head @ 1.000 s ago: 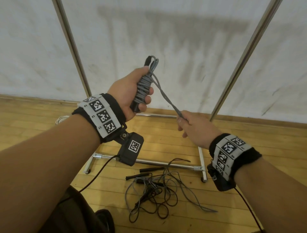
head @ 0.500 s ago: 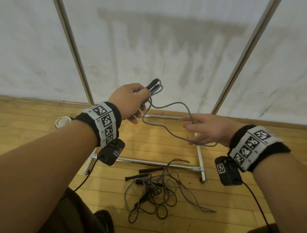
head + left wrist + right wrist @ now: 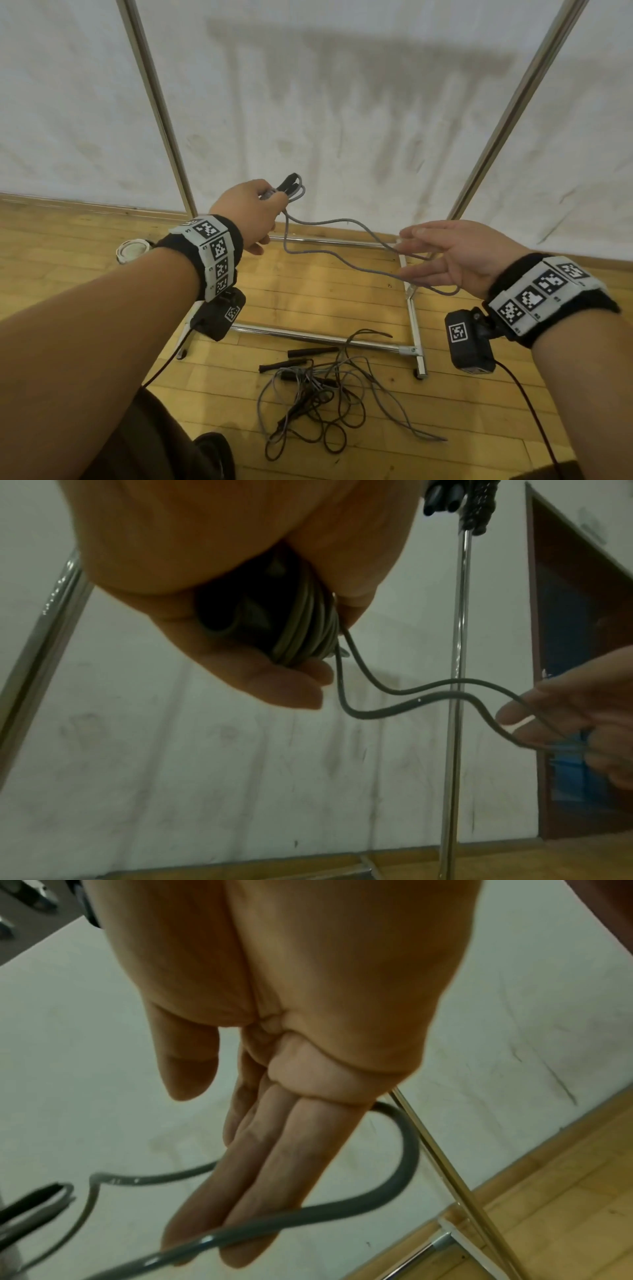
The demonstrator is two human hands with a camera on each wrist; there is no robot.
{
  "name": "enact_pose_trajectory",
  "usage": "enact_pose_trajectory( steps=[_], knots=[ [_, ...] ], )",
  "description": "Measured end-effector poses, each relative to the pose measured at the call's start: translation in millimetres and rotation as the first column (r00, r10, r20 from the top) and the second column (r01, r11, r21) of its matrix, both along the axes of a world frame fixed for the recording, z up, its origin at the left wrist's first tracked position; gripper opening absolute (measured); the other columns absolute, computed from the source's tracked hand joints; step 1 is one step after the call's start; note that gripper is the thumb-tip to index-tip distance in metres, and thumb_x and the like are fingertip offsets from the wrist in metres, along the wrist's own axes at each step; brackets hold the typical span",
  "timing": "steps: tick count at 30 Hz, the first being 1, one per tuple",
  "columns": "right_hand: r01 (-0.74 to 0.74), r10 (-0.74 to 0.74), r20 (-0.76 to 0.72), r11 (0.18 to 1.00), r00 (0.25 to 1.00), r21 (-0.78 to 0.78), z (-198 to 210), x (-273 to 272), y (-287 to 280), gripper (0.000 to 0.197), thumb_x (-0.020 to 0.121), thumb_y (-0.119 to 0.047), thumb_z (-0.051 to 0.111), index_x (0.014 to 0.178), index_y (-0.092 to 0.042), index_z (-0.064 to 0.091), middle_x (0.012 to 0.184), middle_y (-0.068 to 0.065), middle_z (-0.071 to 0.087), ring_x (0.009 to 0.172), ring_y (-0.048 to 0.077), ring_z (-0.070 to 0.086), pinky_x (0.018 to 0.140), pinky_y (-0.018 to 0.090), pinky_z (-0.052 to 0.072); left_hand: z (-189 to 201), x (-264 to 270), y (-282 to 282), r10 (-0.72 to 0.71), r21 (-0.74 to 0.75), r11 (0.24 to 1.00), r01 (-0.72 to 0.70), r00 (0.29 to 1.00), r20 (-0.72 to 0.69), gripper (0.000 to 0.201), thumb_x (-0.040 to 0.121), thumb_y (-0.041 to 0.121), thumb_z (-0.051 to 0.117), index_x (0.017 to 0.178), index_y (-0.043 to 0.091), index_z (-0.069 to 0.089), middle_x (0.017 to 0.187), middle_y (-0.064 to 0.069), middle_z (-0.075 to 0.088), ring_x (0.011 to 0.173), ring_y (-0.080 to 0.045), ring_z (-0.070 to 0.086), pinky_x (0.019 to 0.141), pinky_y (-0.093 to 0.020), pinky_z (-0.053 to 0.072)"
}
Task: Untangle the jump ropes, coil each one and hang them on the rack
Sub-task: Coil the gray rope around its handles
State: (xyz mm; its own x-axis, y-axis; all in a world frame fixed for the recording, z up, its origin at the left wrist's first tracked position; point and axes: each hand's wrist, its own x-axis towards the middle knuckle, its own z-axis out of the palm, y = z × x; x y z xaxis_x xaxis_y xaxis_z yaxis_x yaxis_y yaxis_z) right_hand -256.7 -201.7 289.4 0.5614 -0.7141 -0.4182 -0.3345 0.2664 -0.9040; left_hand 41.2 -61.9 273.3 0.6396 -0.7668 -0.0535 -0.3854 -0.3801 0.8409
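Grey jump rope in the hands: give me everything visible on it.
The grey jump rope is a thin, smooth, plastic-looking cord with two black handles. Most of it is wound in tight turns round the handles, gripped in the left hand. A slack doubled loop sags from that bundle across to the right hand, draped over its straight fingers. It is held in the air, apart from the tangled ropes on the wooden floor.

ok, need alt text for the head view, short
A left hand grips a coiled grey jump rope, its last slack loop draped over the straight fingers of the right hand. Below, more tangled ropes lie on the wooden floor by a metal rack's base.
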Motion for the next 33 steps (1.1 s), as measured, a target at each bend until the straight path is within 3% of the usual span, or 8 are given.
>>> enact_pose_trajectory(
  steps=[6, 11, 15, 17, 22, 26, 30, 33],
  knots=[
    [0.109, -0.105, 0.082, 0.993, 0.991, -0.045, 5.2, 0.1, 0.2, 0.025, 0.103, -0.023, 0.061, 0.120, -0.007, 0.067, 0.109, 0.016, 0.077, 0.084, 0.034, 0.077, 0.072, 0.042, 0.065, -9.5, 1.9, 2.3, -0.058, 0.111, 0.992, 0.057, 0.998, 0.005, 0.016, 0.099, 0.036, 0.056, 0.097, 0.027, 0.069, 0.081, -0.008, 0.073, 0.056, -0.021, 0.070, 0.052, -0.038, 0.063],
    [-0.216, 0.193, -0.113, 0.946, 0.975, -0.244, 4.4, 21.4, 21.2, 0.028, 0.098, -0.031, 0.067, 0.124, -0.018, 0.068, 0.115, 0.002, 0.076, 0.104, 0.020, 0.074, 0.087, 0.033, 0.061, -10.0, -30.8, -1.1, -0.298, 0.063, 0.944, 0.324, 0.920, -0.256, 0.020, 0.093, 0.038, 0.061, 0.082, 0.027, 0.073, 0.073, -0.006, 0.072, 0.056, -0.025, 0.067, 0.055, -0.039, 0.060],
    [-0.443, 0.431, -0.116, 0.824, 0.895, -0.354, -1.4, 46.4, 47.9, 0.034, 0.097, -0.029, 0.068, 0.129, -0.018, 0.067, 0.122, -0.005, 0.073, 0.118, 0.008, 0.065, 0.108, 0.032, 0.046, -3.6, -57.4, -3.0, -0.412, -0.071, 0.903, 0.423, 0.812, -0.414, 0.027, 0.092, 0.046, 0.062, 0.095, 0.022, 0.075, 0.078, -0.009, 0.073, 0.062, -0.028, 0.069, 0.056, -0.038, 0.059],
    [-0.475, 0.486, -0.078, 0.786, 0.870, -0.397, -4.5, 53.6, 59.1, 0.021, 0.100, -0.022, 0.064, 0.116, -0.010, 0.071, 0.110, 0.002, 0.077, 0.110, 0.013, 0.069, 0.105, 0.033, 0.049, -0.2, -65.7, -2.9, -0.426, -0.136, 0.900, 0.414, 0.773, -0.470, 0.031, 0.093, 0.044, 0.061, 0.100, 0.018, 0.074, 0.078, -0.011, 0.071, 0.062, -0.028, 0.068, 0.053, -0.036, 0.058],
    [-0.419, 0.432, -0.021, 0.860, 0.902, -0.290, -7.4, 57.3, 67.0, 0.016, 0.105, -0.015, 0.053, 0.104, -0.002, 0.064, 0.077, 0.008, 0.071, 0.075, 0.029, 0.074, 0.083, 0.042, 0.061, 5.1, -66.8, -1.6, -0.407, -0.195, 0.913, 0.358, 0.779, -0.477, 0.040, 0.092, 0.045, 0.058, 0.108, 0.010, 0.069, 0.081, -0.013, 0.071, 0.061, -0.028, 0.065, 0.051, -0.035, 0.055],
    [-0.416, 0.419, -0.044, 0.877, 0.907, -0.241, -4.8, 54.5, 67.2, 0.022, 0.108, -0.014, 0.045, 0.110, 0.000, 0.060, 0.056, 0.001, 0.048, 0.045, 0.020, 0.050, 0.079, 0.052, 0.063, 12.8, -52.9, -0.5, -0.334, -0.195, 0.942, 0.272, 0.811, -0.481, 0.038, 0.091, 0.049, 0.061, 0.103, 0.014, 0.071, 0.079, -0.009, 0.070, 0.059, -0.024, 0.065, 0.051, -0.033, 0.054],
    [-0.376, 0.381, -0.035, 0.887, 0.924, -0.268, -0.4, 55.4, 65.6, 0.028, 0.110, -0.021, 0.043, 0.108, 0.001, 0.061, 0.055, 0.000, 0.041, 0.043, 0.018, 0.041, 0.072, 0.049, 0.063, 18.8, -45.1, 0.6, -0.281, -0.187, 0.959, 0.211, 0.764, -0.581, 0.044, 0.089, 0.058, 0.067, 0.103, 0.017, 0.071, 0.077, -0.006, 0.068, 0.055, -0.019, 0.062, 0.049, -0.032, 0.054],
    [-0.420, 0.382, -0.174, 0.818, 0.907, -0.394, -1.7, 52.9, 62.8, 0.028, 0.111, -0.022, 0.041, 0.108, -0.004, 0.062, 0.060, 0.012, 0.054, 0.051, 0.028, 0.057, 0.069, 0.042, 0.062, 21.2, -49.5, 1.3, -0.324, -0.230, 0.946, 0.228, 0.681, -0.657, 0.057, 0.081, 0.070, 0.077, 0.104, 0.019, 0.069, 0.076, -0.004, 0.066, 0.052, -0.018, 0.060, 0.048, -0.031, 0.053]
  ],
)
